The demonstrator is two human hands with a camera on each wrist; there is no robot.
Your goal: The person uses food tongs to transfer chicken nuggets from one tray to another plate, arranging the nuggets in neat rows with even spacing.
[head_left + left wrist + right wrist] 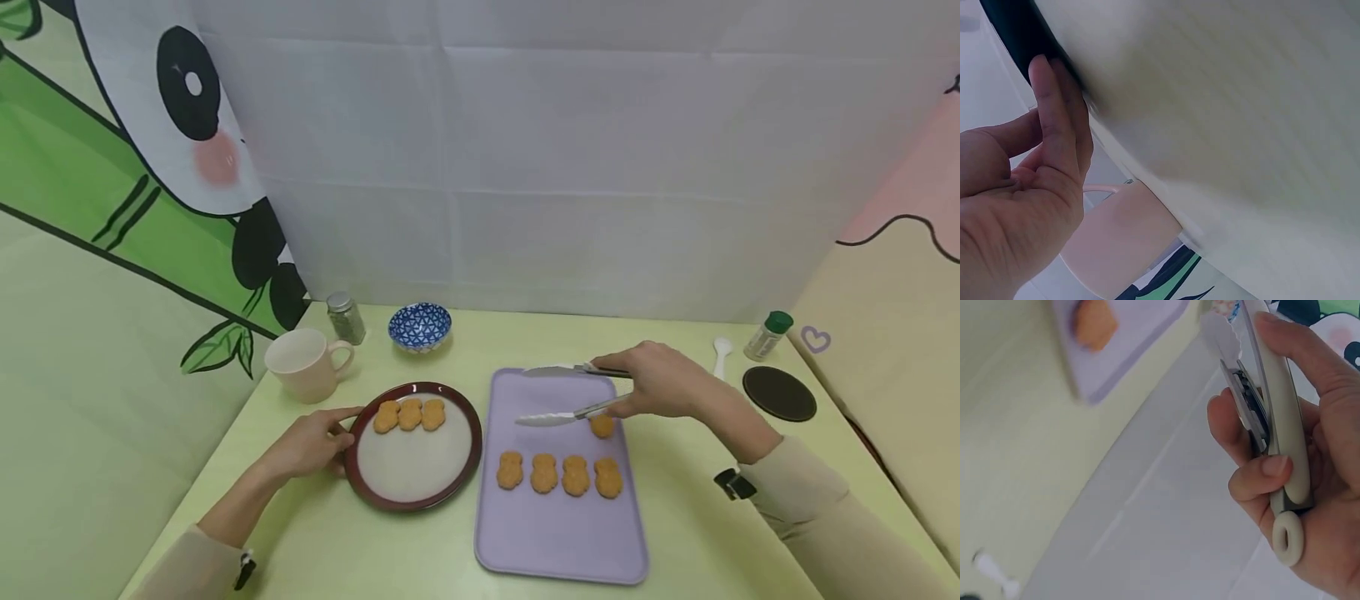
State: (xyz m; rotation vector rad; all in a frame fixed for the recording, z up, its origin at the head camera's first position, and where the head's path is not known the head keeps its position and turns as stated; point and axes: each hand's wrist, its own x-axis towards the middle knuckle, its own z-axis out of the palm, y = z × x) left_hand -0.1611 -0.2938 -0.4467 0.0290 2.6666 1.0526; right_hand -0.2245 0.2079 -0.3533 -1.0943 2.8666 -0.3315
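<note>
My left hand (pixel 311 443) holds the left rim of a round plate (pixel 416 506) with a brown border; fingers reach its dark edge in the left wrist view. Three golden-brown nuggets (pixel 410 414) lie side by side on the plate's upper part. In my right hand (pixel 660 379) is a pair of tongs (pixel 1288 425), its two arms spread with nothing between the tips. The tongs hover over the upper part of a lilac tray (pixel 558 537). Several nuggets (pixel 543 473) form a row on that tray, and another nugget (pixel 602 427) sits partly hidden beneath the right hand.
A pink mug (pixel 302 367), a glass shaker (pixel 346 318) and a blue patterned bowl (pixel 420 327) stand behind the plate. At the right are a white spoon (pixel 722 354), a green-capped shaker (pixel 768 335) and a dark round coaster (pixel 779 393). Fabric walls border the table.
</note>
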